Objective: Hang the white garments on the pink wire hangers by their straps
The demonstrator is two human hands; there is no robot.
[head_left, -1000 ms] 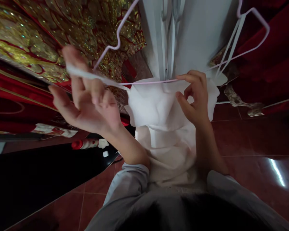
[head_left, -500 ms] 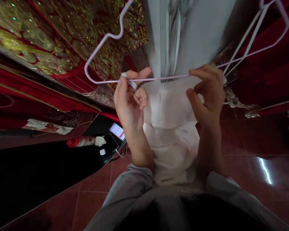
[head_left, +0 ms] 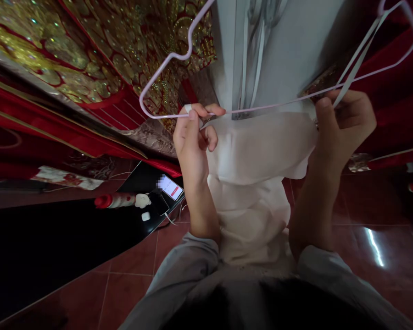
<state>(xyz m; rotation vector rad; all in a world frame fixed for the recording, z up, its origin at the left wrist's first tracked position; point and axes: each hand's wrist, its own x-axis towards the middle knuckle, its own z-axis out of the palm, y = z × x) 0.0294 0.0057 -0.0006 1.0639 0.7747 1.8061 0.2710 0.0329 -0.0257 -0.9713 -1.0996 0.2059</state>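
A pale pink clothes hanger (head_left: 189,39) stretches across the upper middle, its long bottom bar sloping slightly up to the right. My left hand (head_left: 196,137) is closed on that bar near its left corner, thumb and fingers pinching it; a white band wraps one finger. A white strap (head_left: 353,73) loops from the hanger's right side down over the bar. At the strap's lower end, my right hand (head_left: 347,119) is closed, thumb against the fingers, gripping it just under the bar. Below the bar hangs pale cream cloth (head_left: 261,146); its join to the strap is hidden.
Red and gold sequined garments (head_left: 89,55) hang close on the left, dark red cloth (head_left: 399,101) on the right. A black table (head_left: 72,238) at left holds a lit phone (head_left: 172,188), a red-capped bottle (head_left: 113,200) and a small white case (head_left: 145,216). Grey panels stand ahead.
My right hand has moved right, off the middle of the bar, and closed on the white strap. The hanger and my left hand have shifted slightly right.
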